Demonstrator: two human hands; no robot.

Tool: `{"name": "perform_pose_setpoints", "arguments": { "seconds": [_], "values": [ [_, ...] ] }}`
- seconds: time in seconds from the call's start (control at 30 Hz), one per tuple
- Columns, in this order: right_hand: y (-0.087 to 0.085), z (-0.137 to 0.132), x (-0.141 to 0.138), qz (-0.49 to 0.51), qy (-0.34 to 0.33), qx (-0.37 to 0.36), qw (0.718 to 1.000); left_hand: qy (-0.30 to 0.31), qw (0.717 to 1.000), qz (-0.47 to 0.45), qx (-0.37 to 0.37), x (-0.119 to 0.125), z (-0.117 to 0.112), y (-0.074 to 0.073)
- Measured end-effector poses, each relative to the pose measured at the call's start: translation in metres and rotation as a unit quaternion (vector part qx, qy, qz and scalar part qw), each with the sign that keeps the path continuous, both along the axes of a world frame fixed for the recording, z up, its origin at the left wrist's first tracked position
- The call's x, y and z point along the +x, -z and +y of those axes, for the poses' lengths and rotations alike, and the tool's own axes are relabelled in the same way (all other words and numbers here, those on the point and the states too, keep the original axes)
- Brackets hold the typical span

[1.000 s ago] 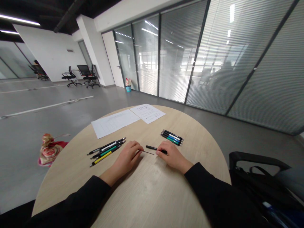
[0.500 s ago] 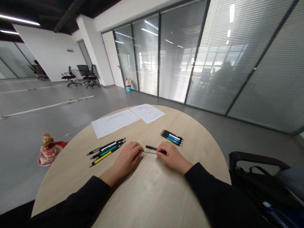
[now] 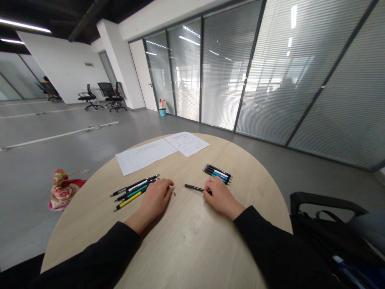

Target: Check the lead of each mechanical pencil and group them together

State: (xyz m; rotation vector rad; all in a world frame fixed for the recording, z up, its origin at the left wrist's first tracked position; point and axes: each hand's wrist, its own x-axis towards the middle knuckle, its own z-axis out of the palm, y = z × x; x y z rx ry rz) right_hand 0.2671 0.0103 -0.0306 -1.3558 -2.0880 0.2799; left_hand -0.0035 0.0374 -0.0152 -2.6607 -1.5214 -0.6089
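A black pen (image 3: 194,187) lies on the round wooden table (image 3: 192,249), tip end to the left. My right hand (image 3: 221,196) is closed at its right end, fingertips pinching there. My left hand (image 3: 157,197) rests on the table with fingers loosely bent and thumb apart, holding nothing that I can see. Beside its thumb is a tiny greyish piece (image 3: 175,194), too small to name. Several pens, among them a yellow pen (image 3: 129,200) and a green pen (image 3: 136,192), lie under and left of my left hand. A row of pens (image 3: 221,172) sits just beyond my right hand.
Two printed paper sheets, a left sheet (image 3: 146,155) and a right sheet (image 3: 188,143), lie at the table's far side. A black chair (image 3: 327,200) holding a dark bag stands at right. A patterned cloth bundle (image 3: 62,190) is on the floor at left.
My hands have moved apart, the left one leftward and the right one slightly rightward. The thin rod that stretched between them is no longer visible. A tiny piece now shows by my left thumb.
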Motion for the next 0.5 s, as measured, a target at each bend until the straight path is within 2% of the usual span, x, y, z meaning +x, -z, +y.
{"name": "perform_pose_setpoints", "arguments": {
  "seconds": [0.13, 0.5],
  "values": [
    [-0.0004, -0.0018, -0.0021, -0.036, -0.001, -0.003, 0.999, -0.001, 1.000, 0.006, -0.027, 0.0016, -0.0018, -0.0003],
    [0.0006, -0.0022, -0.0023, -0.075, -0.008, -0.004, 0.997, 0.005, 0.999, 0.002, -0.039, 0.0048, -0.0048, -0.0049]
  ]
}}
